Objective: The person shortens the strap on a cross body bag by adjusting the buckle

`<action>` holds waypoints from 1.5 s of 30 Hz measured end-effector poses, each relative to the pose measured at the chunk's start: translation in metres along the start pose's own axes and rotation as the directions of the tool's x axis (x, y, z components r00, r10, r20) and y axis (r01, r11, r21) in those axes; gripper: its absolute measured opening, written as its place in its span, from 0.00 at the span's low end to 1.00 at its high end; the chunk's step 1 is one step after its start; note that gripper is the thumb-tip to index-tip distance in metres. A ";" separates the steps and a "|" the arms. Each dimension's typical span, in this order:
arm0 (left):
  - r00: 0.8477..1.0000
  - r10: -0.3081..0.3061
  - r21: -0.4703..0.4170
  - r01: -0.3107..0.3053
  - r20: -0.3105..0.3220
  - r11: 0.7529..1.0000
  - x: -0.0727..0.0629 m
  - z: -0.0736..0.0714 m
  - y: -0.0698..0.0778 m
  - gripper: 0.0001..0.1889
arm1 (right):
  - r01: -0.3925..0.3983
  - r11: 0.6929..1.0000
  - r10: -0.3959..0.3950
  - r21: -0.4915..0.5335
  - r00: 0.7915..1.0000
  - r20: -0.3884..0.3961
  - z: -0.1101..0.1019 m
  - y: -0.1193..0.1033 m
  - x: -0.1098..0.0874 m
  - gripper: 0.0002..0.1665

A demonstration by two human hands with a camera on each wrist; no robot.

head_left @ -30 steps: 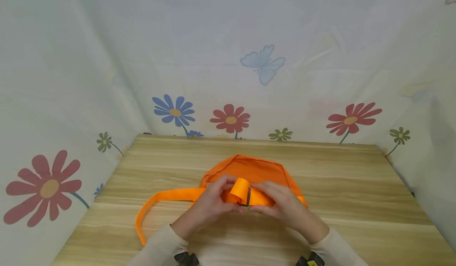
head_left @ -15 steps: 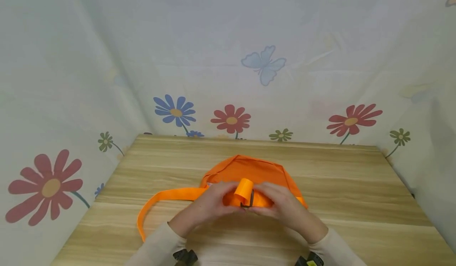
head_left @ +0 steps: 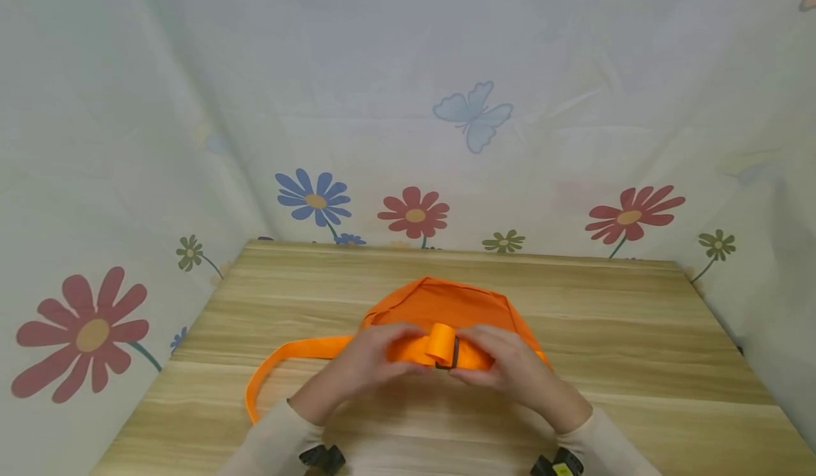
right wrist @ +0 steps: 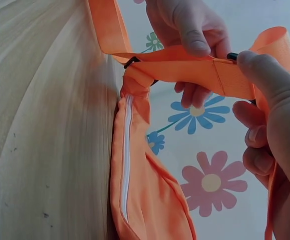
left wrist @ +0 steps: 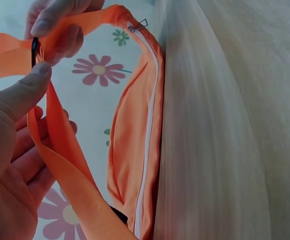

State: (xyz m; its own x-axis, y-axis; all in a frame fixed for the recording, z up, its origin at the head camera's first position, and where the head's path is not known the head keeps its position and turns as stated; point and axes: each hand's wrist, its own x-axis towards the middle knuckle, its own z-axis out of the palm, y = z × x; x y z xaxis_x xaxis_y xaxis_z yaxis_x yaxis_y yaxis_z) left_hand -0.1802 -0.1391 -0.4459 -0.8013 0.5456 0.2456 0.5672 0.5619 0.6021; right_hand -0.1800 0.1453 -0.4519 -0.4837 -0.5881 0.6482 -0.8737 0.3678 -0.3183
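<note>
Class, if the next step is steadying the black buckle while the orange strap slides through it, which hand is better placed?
Probably the person's right hand: it pinches the black buckle. The left hand grips the orange strap to one side, so seems better suited to feeding.

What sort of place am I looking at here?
Likely an indoor work booth, perhaps set up for recording: there's a wood-grain table, wrinkled pale sheeting printed with flowers around its back and sides, and small black devices at the person's pale sleeves.
</note>
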 end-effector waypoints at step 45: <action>0.989 -0.141 0.013 0.142 -0.038 0.990 -0.063 -0.051 -0.060 0.18 | -0.012 1.000 0.012 -0.009 1.000 0.003 -0.009 0.002 -0.004 0.30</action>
State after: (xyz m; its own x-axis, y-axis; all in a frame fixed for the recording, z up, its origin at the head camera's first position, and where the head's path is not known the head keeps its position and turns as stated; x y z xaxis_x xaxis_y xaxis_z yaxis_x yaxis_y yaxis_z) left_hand -0.1738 -0.2392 -0.4588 -0.8801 0.4364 0.1869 0.4502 0.6420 0.6207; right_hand -0.1797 0.1553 -0.4489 -0.4942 -0.5860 0.6422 -0.8675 0.3814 -0.3195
